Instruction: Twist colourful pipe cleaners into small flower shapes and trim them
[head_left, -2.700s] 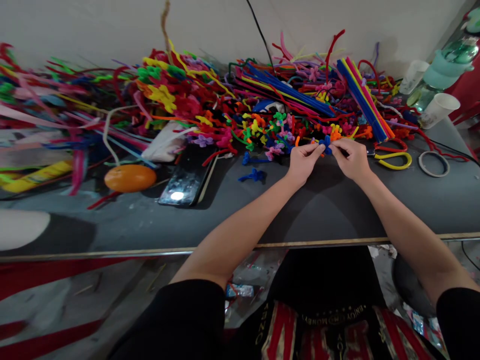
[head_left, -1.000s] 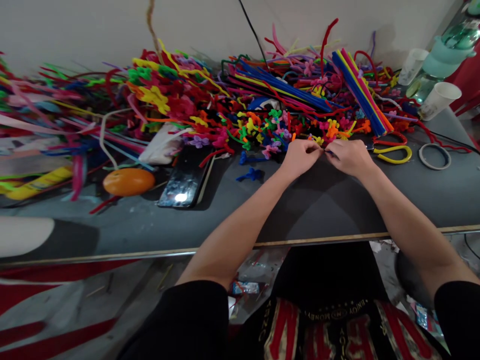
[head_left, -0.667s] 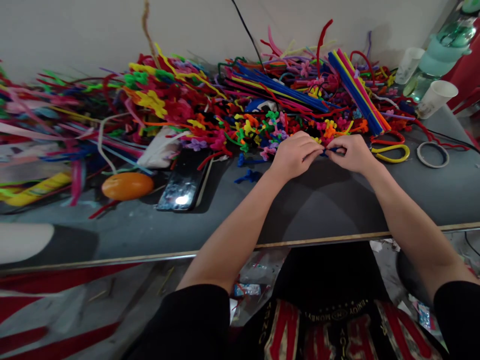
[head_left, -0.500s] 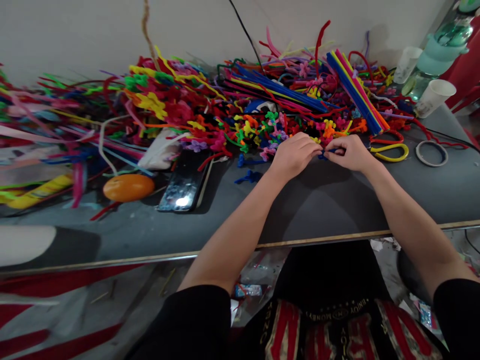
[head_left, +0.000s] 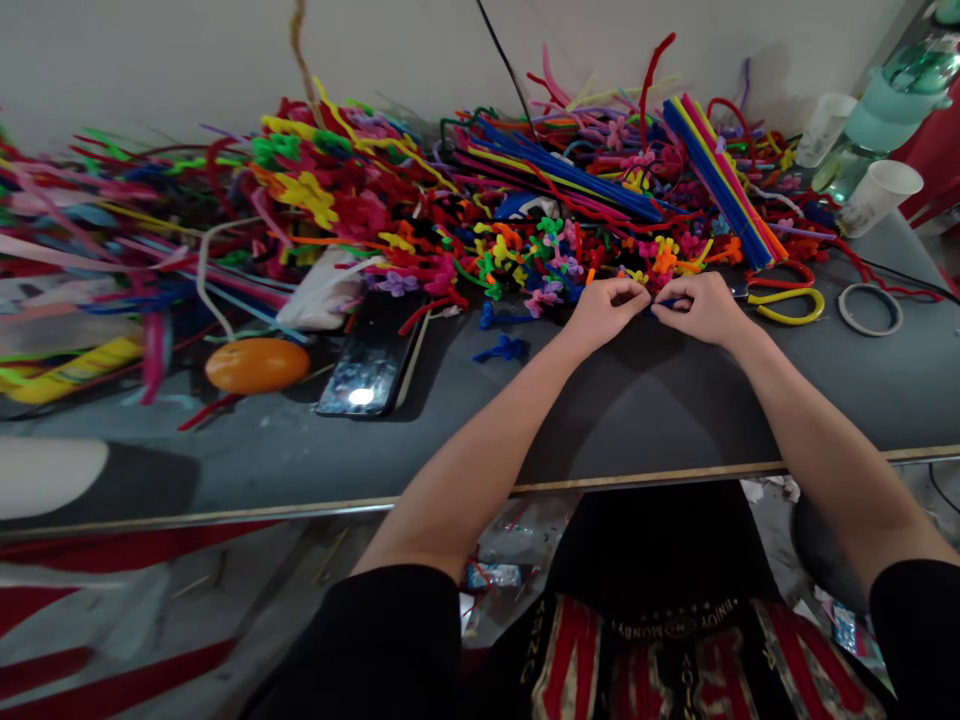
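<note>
A dark grey table (head_left: 675, 420) with a pale front edge is seen from above; below that edge, a black garment with red print and scraps on the floor are visible. On the bare table surface, the left hand (head_left: 604, 310) and the right hand (head_left: 701, 305) are brought together, fingertips meeting. A small blue pipe-cleaner piece (head_left: 664, 303) is pinched between the fingers of both hands, just above the table and at the near edge of the coloured heap. Most of the piece is covered by the fingers, so its shape cannot be determined.

To the left, two blue twisted shapes (head_left: 501, 348), a phone (head_left: 367, 360) lying flat with its screen lit, and an orange oval object (head_left: 256, 364) are located. To the right, yellow-and-red scissors (head_left: 787, 298) and a grey ring (head_left: 870, 308) are placed.

Beyond the hands, a heap of pipe cleaners (head_left: 420, 210) and small twisted flowers is spread along a plain pale wall. At the far right, two paper cups (head_left: 879, 198) and a green bottle (head_left: 892, 105) are cut off by the frame. The left edge is blurred.
</note>
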